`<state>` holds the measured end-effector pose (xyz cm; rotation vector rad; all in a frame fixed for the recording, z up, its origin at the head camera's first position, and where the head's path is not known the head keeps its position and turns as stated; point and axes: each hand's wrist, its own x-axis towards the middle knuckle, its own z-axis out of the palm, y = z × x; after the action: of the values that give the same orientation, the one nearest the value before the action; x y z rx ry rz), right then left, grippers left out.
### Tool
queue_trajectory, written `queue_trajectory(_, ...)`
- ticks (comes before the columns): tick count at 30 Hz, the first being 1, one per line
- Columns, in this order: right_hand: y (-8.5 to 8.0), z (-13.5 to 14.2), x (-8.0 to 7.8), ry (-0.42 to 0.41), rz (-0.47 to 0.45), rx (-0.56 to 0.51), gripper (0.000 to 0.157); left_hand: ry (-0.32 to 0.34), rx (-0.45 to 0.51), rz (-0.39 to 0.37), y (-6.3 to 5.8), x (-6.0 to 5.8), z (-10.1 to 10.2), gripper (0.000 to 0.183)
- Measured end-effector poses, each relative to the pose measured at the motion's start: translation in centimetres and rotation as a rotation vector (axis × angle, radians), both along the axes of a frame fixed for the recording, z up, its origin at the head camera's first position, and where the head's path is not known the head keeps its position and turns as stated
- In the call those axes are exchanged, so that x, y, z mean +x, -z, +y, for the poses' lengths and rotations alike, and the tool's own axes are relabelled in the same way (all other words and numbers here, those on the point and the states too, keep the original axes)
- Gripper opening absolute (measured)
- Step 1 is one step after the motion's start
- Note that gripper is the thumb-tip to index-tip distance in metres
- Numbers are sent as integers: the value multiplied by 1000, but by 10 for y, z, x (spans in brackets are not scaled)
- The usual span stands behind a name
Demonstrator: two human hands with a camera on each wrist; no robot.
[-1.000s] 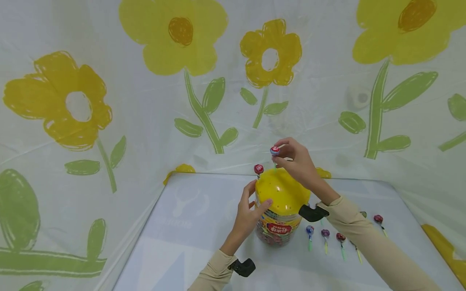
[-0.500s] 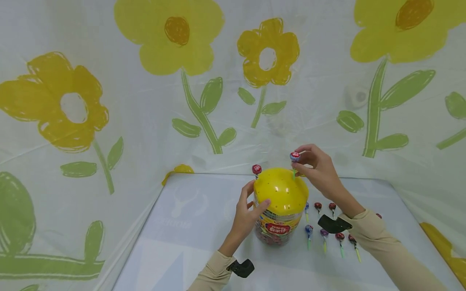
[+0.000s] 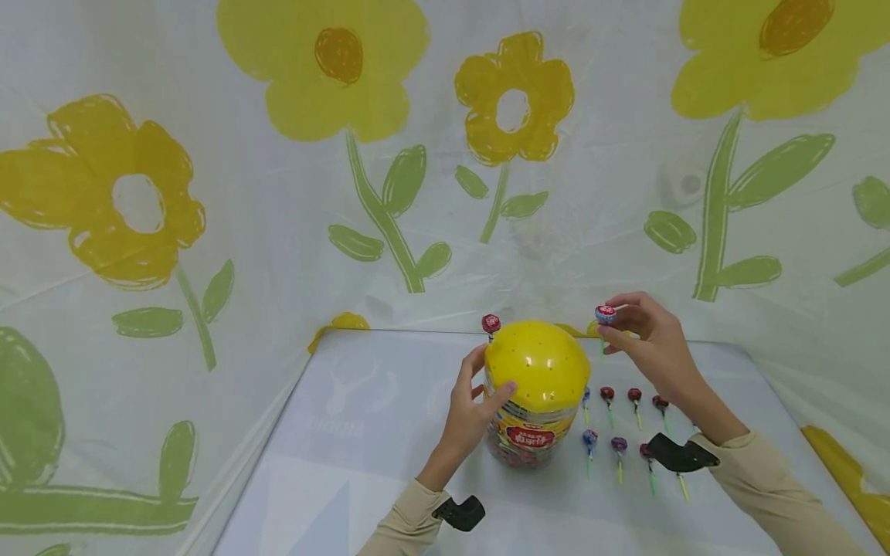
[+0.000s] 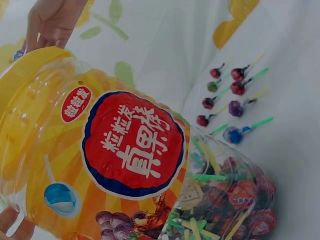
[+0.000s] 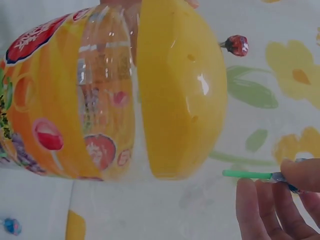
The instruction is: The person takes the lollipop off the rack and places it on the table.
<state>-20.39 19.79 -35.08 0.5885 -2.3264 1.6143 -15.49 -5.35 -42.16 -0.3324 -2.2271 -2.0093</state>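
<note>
A clear jar [image 3: 531, 438] of lollipops with a yellow domed lid [image 3: 538, 363] stands on the table. My left hand [image 3: 474, 405] holds it from the left, thumb on the lid's front edge and fingers round the side. Small holes dot the lid. One red lollipop [image 3: 490, 323] sticks up at the lid's far left edge. Right of the jar, my right hand [image 3: 657, 340] pinches another lollipop [image 3: 606, 314], with a red and blue wrapper, just below its head. Its green stick [image 5: 247, 174] points at the lid in the right wrist view, with a gap between them.
Several lollipops [image 3: 589, 439] lie in rows on the white table [image 3: 348, 455], right of the jar and partly under the right forearm. A pale cloth [image 3: 278, 255] printed with yellow flowers hangs behind the table and at its sides.
My right hand has moved right and slightly down with its lollipop, from above the lid to beside it. The left hand still holds the jar in place.
</note>
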Motion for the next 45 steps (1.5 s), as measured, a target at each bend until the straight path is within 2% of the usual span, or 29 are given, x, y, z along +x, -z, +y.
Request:
queue_trajectory(7,8,11,7,55,-34,9,34,1,-3,6,3,-2,-1,62)
queue_trajectory(14,18,24,11,131,-64,55,34,-17,-25,0,31,-16,0,61)
queue_trajectory(16,22,28,12,145,-75,59,34,-20,-25,9,33,-17,0,61)
queue_trajectory(26,40,49,21,199,-127,125,34,-17,-17,19,35,-18,0,60)
queue_trajectory(32,52,63,27,216,-166,111,33,-20,-29,24,35,-19,0,59)
queue_trajectory(39,71,80,35,244,-181,160,35,-19,-28,18,32,-18,0,60)
queue_trajectory(45,86,94,41,281,-231,171,36,-18,-23,25,33,-17,0,61)
